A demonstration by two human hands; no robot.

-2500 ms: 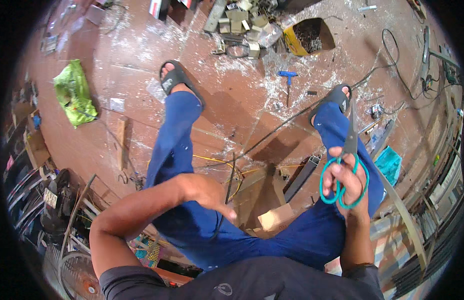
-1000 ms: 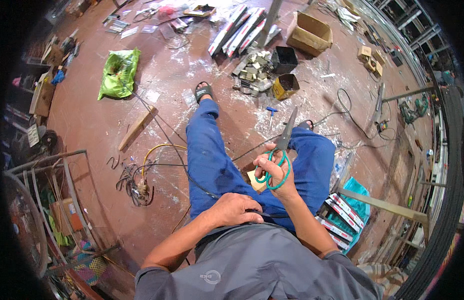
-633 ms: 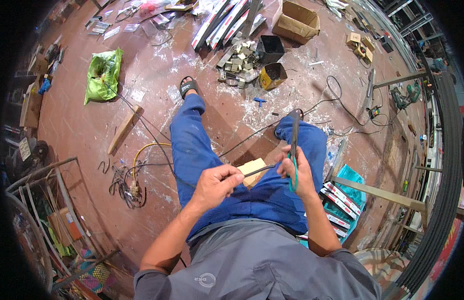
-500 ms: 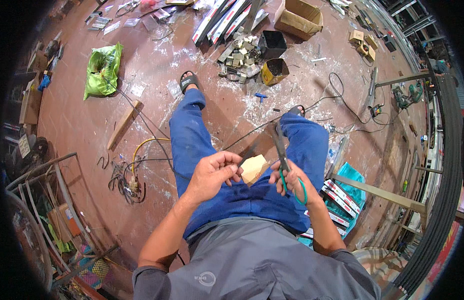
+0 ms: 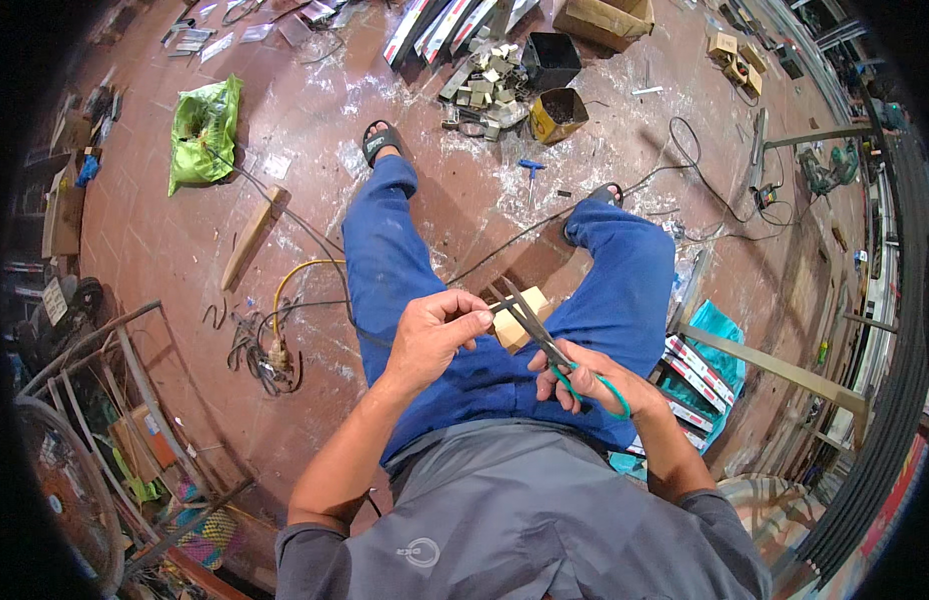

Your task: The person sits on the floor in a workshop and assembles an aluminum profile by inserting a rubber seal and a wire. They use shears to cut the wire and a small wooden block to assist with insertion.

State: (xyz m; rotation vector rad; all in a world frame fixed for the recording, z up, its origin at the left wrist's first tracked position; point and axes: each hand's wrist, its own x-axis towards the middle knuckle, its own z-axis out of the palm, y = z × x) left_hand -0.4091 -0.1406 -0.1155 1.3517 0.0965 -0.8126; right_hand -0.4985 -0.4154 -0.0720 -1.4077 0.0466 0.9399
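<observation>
Between finger and thumb, my left hand [image 5: 437, 338] pinches a thin black strip [image 5: 503, 304]. My right hand [image 5: 585, 380] grips a pair of scissors [image 5: 537, 328] with dark blades and green handles. The blades are parted and point up and left, with their tips at the strip; whether they touch it I cannot make out. Behind the blades, a pale yellow block [image 5: 526, 312] shows between my thighs, partly covered by the scissors.
A blue-handled tool [image 5: 531, 166] lies on the floor ahead, near a pile of metal pieces [image 5: 485, 90] and a yellow container [image 5: 559, 116]. To the left are a wooden bar [image 5: 255, 237], cables and a green bag [image 5: 203, 135]. A metal bar [image 5: 775, 368] extends at right.
The scissors have swung leftward from upright to the black strip, and their blades have parted. My left hand keeps its pinch on the strip. The whole view has shifted slightly.
</observation>
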